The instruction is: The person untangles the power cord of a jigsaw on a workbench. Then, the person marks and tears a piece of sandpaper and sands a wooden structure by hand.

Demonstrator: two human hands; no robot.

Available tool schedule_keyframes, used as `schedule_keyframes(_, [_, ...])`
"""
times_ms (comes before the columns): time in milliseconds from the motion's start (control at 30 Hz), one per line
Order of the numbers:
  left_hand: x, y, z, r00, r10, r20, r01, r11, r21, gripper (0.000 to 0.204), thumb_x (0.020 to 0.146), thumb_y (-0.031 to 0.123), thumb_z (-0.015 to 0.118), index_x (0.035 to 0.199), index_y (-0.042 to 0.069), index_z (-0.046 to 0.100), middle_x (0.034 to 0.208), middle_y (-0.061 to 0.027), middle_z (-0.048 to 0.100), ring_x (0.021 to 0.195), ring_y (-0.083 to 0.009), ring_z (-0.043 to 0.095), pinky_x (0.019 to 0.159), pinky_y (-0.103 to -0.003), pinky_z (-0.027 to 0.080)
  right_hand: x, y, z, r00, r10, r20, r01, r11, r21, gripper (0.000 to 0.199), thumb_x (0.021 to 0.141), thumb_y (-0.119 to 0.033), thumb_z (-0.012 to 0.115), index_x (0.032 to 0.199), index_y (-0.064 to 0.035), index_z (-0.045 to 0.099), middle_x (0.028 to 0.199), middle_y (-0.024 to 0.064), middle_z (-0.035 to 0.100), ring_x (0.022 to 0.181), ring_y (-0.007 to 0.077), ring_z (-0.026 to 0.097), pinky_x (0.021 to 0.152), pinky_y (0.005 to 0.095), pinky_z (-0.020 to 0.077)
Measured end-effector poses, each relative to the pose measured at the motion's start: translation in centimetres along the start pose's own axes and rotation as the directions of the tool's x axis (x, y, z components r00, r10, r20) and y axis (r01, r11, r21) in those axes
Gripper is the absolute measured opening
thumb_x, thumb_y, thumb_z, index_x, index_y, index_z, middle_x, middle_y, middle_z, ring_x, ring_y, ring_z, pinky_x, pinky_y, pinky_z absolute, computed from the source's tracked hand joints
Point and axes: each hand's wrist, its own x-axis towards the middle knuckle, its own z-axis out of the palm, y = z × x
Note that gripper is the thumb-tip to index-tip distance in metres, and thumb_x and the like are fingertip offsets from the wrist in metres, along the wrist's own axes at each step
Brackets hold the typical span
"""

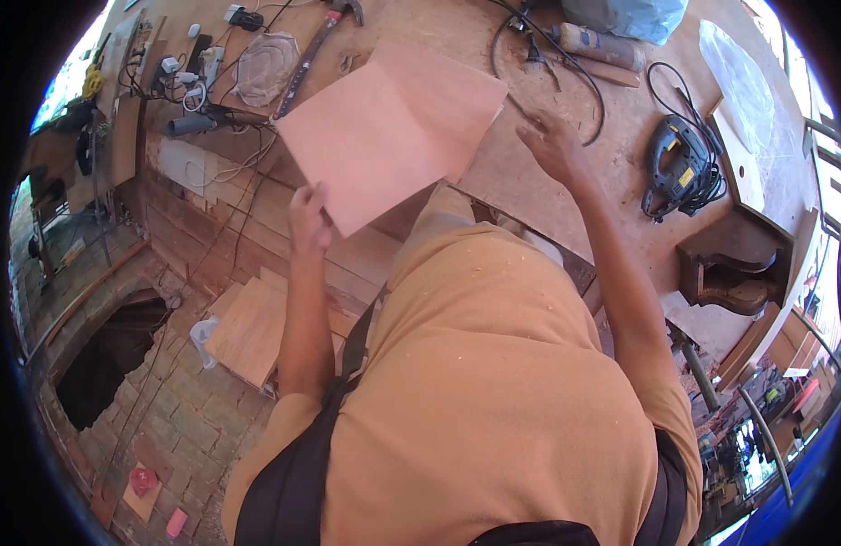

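My left hand [311,218] grips the near left corner of a thin, pale pinkish-brown wood sheet [357,150], its thumb on the upper face. The sheet is raised and tilted over the workbench. Partly covered by it, a similar wood sheet [457,105] extends to the right. Close to that second sheet's right edge is my right hand [552,150], its fingers curled together. Something slender seems to stick out from them toward the sheet's corner, too small to name.
A jigsaw [684,168] with its coiled cable lies on the right of the bench, near a dark carved wooden piece [734,264]. A hammer [347,9] and tangled cords are at the back left. Wood panels [252,332] are stacked low on my left, above a brick floor [188,419].
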Motion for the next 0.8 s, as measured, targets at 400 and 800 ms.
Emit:
schedule_keyframes(400, [0.1, -4.7, 3.2, 0.957, -0.063, 0.285, 0.061, 0.998, 0.016, 0.033, 0.088, 0.006, 0.061, 0.117, -0.001, 0.048, 0.112, -0.0120, 0.059, 0.102, -0.0243, 0.060, 0.086, -0.043, 0.053, 9.7, -1.2, 4.7, 0.993, -0.103, 0.064, 0.118, 0.937, -0.329, 0.051, 0.088, -0.040, 0.054, 0.113, 0.0047, 0.056, 0.120, 0.0247, 0.056, 0.112, 0.0378, 0.053, 0.094, 0.0418, 0.0422])
schedule_keyframes(800, [2.1, -5.2, 8.0, 0.910, -0.220, 0.351, 0.360, 0.839, -0.407, 0.052, 0.092, 0.031, 0.059, 0.128, -0.003, 0.046, 0.128, -0.0135, 0.053, 0.120, -0.0275, 0.049, 0.103, -0.040, 0.037, 7.2, -5.2, 5.1, 0.992, 0.071, 0.105, -0.040, 0.962, -0.269, 0.055, 0.082, -0.055, 0.056, 0.092, -0.0018, 0.065, 0.090, 0.0221, 0.064, 0.089, 0.0370, 0.061, 0.079, 0.0421, 0.0471])
